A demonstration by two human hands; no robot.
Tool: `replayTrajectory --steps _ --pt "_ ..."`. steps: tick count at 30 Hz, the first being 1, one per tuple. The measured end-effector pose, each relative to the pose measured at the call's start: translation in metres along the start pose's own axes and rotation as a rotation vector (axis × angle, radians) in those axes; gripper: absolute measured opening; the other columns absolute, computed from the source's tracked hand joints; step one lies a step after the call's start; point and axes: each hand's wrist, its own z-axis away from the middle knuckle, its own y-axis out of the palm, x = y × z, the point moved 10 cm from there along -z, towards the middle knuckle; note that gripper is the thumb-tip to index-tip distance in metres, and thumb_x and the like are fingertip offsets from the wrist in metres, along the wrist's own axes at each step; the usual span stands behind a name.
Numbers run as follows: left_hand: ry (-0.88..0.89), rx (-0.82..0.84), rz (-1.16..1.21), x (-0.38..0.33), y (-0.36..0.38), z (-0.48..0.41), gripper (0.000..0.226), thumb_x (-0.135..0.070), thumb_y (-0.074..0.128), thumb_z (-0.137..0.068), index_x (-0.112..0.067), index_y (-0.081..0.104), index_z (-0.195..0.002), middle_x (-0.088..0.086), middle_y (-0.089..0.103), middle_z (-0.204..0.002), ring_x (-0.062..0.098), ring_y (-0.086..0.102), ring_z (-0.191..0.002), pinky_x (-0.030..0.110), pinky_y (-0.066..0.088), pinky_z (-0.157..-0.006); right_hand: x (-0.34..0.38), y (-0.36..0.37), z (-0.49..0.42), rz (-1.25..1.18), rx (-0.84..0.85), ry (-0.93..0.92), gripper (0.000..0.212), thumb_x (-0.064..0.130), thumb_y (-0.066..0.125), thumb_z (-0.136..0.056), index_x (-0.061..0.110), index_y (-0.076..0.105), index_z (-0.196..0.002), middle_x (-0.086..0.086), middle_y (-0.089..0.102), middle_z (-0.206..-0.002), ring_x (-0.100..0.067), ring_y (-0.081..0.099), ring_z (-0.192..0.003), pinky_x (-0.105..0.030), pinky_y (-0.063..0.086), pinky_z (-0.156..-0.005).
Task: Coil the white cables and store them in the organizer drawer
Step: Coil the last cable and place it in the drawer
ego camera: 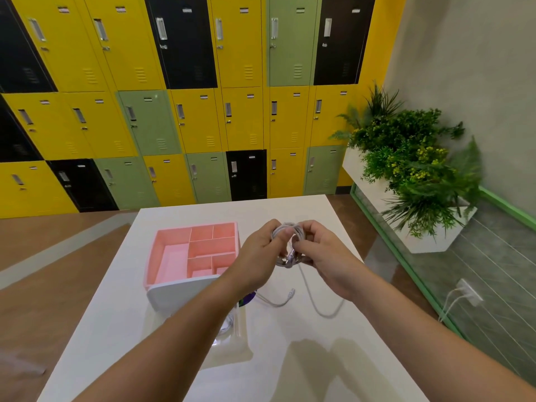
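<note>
1. Far left and across the top of the frame: wall of lockers [185,91] in yellow, green and black. Just backdrop, nothing to do with the job.
2. Left of centre, on the white table [290,372]: pink drawer [193,250] pulled out of its white case [177,294], dividers facing up. Looks empty from here. Probably parked that close so a finished coil can drop straight in.
3. Lower centre, half hidden under the left forearm: clear plastic packaging [232,340] with what might be another cable inside. Too blurry to call.
4. Centre: left hand [256,256] curled around the left side of the cable coil [285,245], thumb pressed over the loops. Guessing that's to stop the turns springing apart.
5. Just right of that: right hand [322,256] pinching the coil's right side, fingertips bent in near the plug at the bottom. Seems to be feeding or tucking the next wrap.
6. Coil held up off the table, between both hands, right of the drawer, not in it yet.
7. Below the hands: loose tail [316,303] hanging down and looping onto the table, so winding isn't done. Second plug end [291,292] lying flat nearby, can't tell if same cable.
8. Right edge: plants [412,158] in a white planter.
</note>
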Motion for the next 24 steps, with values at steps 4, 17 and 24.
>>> replayTrajectory --steps 4,17,24 --pt "0.015 -0.036 0.001 -0.004 -0.002 -0.001 0.026 -0.039 0.042 -0.101 -0.02 0.051 -0.085 -0.004 0.056 -0.072 0.003 0.051 -0.062 0.019 0.042 -0.061 -0.004 -0.004 0.002 0.008 0.031 0.039 0.028 0.018 0.06 -0.092 0.022 0.053 -0.119 -0.01 0.064 -0.102 -0.02 0.063 -0.094 -0.036 0.047 -0.085" --pt "-0.008 -0.063 0.047 -0.005 -0.008 -0.001 0.024 -0.038 0.044 -0.101 -0.019 0.056 -0.093 -0.005 0.066 -0.083 -0.004 0.061 -0.063 0.011 0.046 -0.06 -0.034 -0.026 0.014 -0.375 -0.21 0.08 0.01 0.008 0.061 -0.092 0.011 0.061 -0.102 -0.005 0.071 -0.082 -0.015 0.066 -0.073 -0.023 0.054 -0.063" --pt "0.031 -0.01 0.025 -0.012 0.004 0.008 0.021 -0.031 0.047 -0.101 -0.02 0.054 -0.084 -0.007 0.063 -0.077 -0.002 0.057 -0.065 0.009 0.043 -0.058 -0.032 -0.015 0.01 -0.297 -0.147 0.103 0.016 0.001 0.058 -0.091 0.01 0.072 -0.088 -0.006 0.07 -0.078 -0.01 0.062 -0.066 -0.018 0.05 -0.056"
